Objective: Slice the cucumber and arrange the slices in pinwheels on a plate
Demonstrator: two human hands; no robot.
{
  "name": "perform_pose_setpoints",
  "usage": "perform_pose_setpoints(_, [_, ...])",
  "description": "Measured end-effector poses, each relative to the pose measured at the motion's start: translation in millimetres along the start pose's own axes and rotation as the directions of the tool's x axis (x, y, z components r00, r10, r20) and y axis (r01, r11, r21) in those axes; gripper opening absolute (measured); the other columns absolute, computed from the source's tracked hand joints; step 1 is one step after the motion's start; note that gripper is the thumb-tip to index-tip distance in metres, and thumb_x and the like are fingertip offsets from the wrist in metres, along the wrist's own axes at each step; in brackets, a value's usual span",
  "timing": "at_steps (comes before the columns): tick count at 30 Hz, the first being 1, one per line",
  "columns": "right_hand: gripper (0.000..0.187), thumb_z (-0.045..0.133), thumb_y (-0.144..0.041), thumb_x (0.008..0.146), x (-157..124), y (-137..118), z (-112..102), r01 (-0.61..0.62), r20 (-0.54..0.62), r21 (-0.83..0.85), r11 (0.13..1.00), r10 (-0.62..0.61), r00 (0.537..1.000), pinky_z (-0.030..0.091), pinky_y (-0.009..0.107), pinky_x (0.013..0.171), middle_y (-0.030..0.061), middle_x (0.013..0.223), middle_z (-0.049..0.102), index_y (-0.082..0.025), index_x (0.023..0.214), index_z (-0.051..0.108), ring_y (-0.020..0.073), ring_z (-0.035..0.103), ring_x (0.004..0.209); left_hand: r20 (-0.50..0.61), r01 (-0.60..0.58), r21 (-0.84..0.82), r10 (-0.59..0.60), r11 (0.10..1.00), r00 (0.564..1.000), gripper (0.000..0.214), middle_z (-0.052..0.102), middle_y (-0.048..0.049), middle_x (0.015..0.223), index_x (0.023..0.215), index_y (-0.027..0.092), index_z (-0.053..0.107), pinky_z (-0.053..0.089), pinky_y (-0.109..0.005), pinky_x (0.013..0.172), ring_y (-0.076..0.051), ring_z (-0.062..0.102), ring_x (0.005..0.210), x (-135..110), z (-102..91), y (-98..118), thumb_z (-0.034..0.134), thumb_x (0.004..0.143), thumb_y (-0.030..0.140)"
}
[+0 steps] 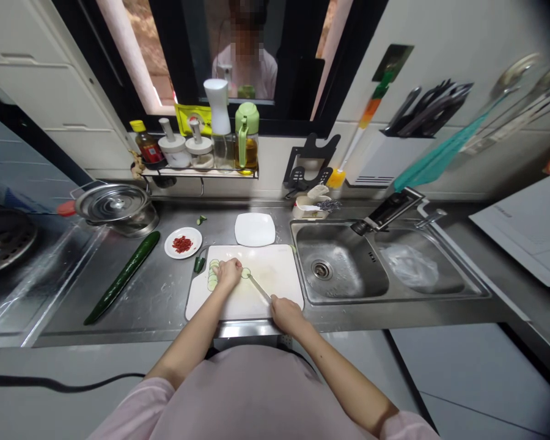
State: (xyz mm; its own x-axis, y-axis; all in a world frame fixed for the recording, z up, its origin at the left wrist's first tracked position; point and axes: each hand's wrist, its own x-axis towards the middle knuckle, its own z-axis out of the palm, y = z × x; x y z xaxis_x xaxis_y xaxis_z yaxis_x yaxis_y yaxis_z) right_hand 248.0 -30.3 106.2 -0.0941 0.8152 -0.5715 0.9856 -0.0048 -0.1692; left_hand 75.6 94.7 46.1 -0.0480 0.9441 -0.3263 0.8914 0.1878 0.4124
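My right hand point(286, 315) is closed around the handle of a knife point(260, 288), whose blade points up and left over the white cutting board point(242, 308). At the blade's tip lies a single round cucumber slice point(245, 273). Curled fingers of my left hand point(230, 273) rest on the board, touching or right beside a row of cucumber slices point(212, 281); what they hold, if anything, is hidden. Dark green cucumber end pieces point(199, 264) sit by the board's left edge.
A whole cucumber point(123, 276) lies left, near a plate of chopped red pepper point(183, 244) and a lidded steel pot point(119, 208). Behind the board is a square white plate point(255, 229). The double sink point(348, 287) adjoins on the right. Seasoning bottles point(222, 146) line a wall rack.
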Motion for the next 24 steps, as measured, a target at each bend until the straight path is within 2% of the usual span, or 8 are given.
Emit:
perform_pose_setpoints(11, [0.03, 0.034, -0.018, 0.092, 16.3, -9.9, -6.9, -0.011, 0.001, 0.047, 0.999, 0.011, 1.0, 0.044, 0.032, 0.076, 0.0164, 0.103, 0.068, -0.015, 0.113, 0.056, 0.0248, 0.064, 0.097, 0.001, -0.01, 0.013, 0.01, 1.0, 1.0, 0.022, 0.073, -0.006, 0.097, 0.086, 0.027, 0.069, 0.032, -0.044, 0.088, -0.03, 0.055, 0.107, 0.5, -1.1, -1.1, 0.048, 0.081, 0.024])
perform_pose_setpoints(24, [0.032, 0.039, -0.014, 0.09, 18.7, -13.0, -4.0, -0.027, -0.009, 0.051, 0.998, 0.028, 1.0, 0.046, 0.032, 0.078, 0.0168, 0.105, 0.068, -0.014, 0.116, 0.057, 0.024, 0.065, 0.1, 0.003, 0.006, 0.014, -0.006, 1.0, 1.0, 0.017, 0.073, -0.0049, 0.093, 0.085, 0.028, 0.069, 0.03, -0.044, 0.091, -0.03, 0.054, 0.108, -2.4, -3.8, 2.3, 0.052, 0.08, 0.026])
